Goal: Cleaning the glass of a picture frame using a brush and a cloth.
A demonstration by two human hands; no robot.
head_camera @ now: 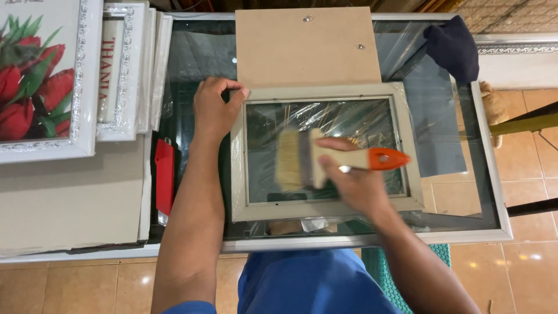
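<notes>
Right hand (354, 183) at centre, fingers clamped on paintbrush (325, 163) over picture frame (322, 154), left hand (215, 107) gripping frame's upper-left corner

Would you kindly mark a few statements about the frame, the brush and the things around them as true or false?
1. The right hand holds a brush over the frame's glass. True.
2. The left hand rests on the picture frame's bottom right corner. False: it grips the top left corner.
3. The brush handle's end is orange. True.
4. A red utility knife lies to the right of the frame. False: it lies to its left.
5. A brown backing board lies just beyond the frame. True.
6. The dark cloth covers the brush. False: it sits at the glass table's far right corner.
</notes>
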